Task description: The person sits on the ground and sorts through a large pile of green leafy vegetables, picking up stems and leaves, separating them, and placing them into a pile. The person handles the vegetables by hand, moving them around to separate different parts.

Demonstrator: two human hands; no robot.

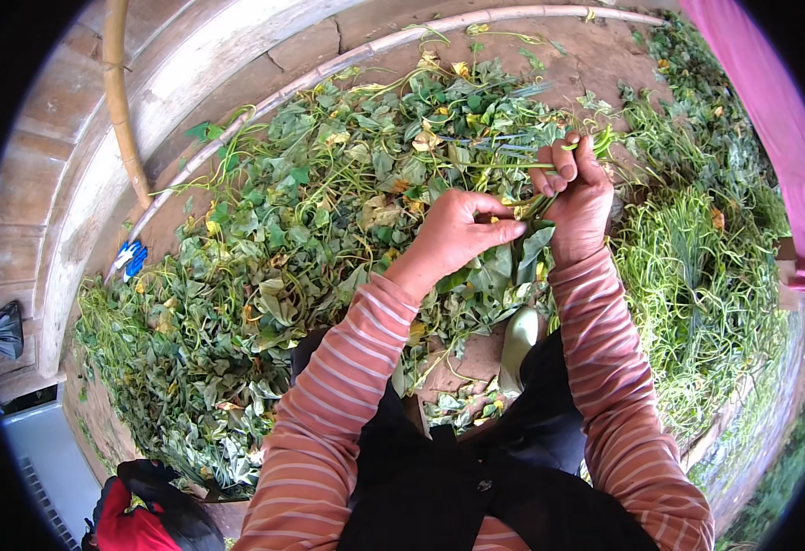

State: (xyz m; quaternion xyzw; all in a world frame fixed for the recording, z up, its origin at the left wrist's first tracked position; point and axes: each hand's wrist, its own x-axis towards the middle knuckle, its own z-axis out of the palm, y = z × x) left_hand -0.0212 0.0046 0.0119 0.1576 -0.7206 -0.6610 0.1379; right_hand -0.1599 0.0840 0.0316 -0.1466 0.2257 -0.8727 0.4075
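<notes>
My right hand (574, 189) is closed around a small bunch of green stalks (603, 142), whose ends stick out past the fingertips. Close beside it, my left hand (468, 227) pinches a leafy stem (530, 205) between thumb and fingers just below the right palm. Wilted green leaves (492, 272) hang under both hands, partly hidden by the left one. Beneath them spreads a broad heap of leafy vines (375, 172), probably sweet potato, with some yellowed leaves. Thin bare green stalks (685, 275) are piled to the right of my right forearm.
A bamboo pole (347, 65) borders the heap at the back; another bamboo pole (124, 103) stands at left. Blue-and-white gloves (130, 258) lie by it. A black plastic bag (4, 329), a red-and-black item (141, 510) and pink fabric (760, 103) are at the edges. A pale boot (518, 344) is below.
</notes>
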